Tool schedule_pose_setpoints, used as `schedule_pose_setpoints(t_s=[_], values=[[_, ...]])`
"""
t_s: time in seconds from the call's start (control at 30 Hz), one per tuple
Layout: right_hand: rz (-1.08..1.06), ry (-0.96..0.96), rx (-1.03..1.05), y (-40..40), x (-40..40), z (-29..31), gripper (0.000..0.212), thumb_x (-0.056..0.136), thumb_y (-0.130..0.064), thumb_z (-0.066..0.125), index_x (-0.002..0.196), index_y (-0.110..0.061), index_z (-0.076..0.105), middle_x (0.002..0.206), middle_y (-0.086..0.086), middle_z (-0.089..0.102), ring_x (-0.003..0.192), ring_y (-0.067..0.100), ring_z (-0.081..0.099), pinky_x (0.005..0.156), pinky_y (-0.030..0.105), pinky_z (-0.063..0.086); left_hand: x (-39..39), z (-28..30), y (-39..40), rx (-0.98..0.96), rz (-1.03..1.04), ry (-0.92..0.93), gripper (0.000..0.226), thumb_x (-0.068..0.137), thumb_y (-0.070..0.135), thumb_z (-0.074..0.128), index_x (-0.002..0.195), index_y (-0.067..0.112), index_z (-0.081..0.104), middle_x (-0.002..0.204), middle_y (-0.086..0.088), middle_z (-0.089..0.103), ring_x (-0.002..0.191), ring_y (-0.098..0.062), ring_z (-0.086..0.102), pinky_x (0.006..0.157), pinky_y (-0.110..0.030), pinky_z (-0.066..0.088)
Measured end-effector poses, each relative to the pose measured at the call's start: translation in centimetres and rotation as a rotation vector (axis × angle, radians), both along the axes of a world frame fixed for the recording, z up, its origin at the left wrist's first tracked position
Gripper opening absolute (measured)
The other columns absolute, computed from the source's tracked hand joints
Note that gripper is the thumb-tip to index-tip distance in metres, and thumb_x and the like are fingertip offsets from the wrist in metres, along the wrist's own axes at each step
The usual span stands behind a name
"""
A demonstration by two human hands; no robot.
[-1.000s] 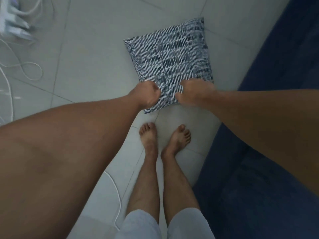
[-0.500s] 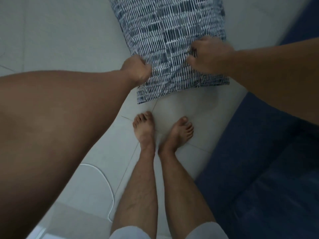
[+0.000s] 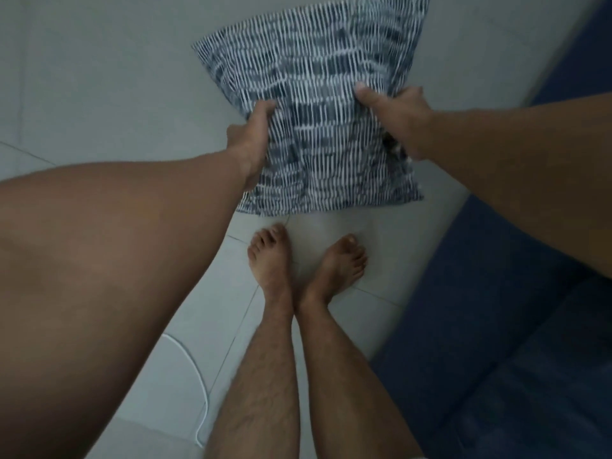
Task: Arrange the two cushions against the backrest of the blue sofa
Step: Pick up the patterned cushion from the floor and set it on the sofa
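A square cushion (image 3: 318,104) with a dark blue and white dashed pattern hangs in the air above the floor, in front of me. My left hand (image 3: 253,137) grips its left side, thumb on top. On the right side my right hand (image 3: 395,115) pinches the cushion's edge. The blue sofa (image 3: 503,342) fills the lower right of the view; only part of its seat shows. A second cushion is not in view.
Pale grey floor tiles (image 3: 109,87) lie under the cushion. My bare feet (image 3: 298,263) stand just below it, close to the sofa's front edge. A white cable (image 3: 200,392) curls on the floor at the lower left of my legs.
Both hands have lifted the cushion off the floor and shifted from its near edge to its two sides. The cushion now hangs higher and closer to me.
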State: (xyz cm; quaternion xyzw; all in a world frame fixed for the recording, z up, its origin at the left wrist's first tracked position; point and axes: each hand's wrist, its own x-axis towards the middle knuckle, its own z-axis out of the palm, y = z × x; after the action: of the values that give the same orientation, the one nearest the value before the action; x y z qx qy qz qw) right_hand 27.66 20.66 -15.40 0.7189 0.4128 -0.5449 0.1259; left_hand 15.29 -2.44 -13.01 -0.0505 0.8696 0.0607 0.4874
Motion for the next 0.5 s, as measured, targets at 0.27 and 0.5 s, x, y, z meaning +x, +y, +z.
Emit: schedule_pose_setpoints(t_s=[0.27,0.5], values=[[-0.041,0.139,-0.262,-4.6,0.7,3.3,0.111,0.079,-0.075,0.082,0.161,-0.009,0.047,0.162,0.014,0.054,0.145,0.04,0.055,0.121,0.058,0.044,-8.6,6.8,9.6,0.212,0.249,-0.278,0.065,0.09,0.06,0.066,0.132,0.011,0.069,0.121,-0.015,0.078,0.116,-0.042,0.074,0.103,-0.055,0.058],[-0.136,0.197,-0.23,-5.9,0.9,9.9,0.116,0.079,-0.076,0.081,0.168,-0.019,0.035,0.17,0.013,0.043,0.151,0.042,0.046,0.124,0.061,0.037,-10.1,13.6,9.7,0.158,0.125,-0.249,0.08,0.07,0.071,0.068,0.125,0.013,0.073,0.115,-0.015,0.081,0.107,-0.044,0.076,0.101,-0.063,0.057]])
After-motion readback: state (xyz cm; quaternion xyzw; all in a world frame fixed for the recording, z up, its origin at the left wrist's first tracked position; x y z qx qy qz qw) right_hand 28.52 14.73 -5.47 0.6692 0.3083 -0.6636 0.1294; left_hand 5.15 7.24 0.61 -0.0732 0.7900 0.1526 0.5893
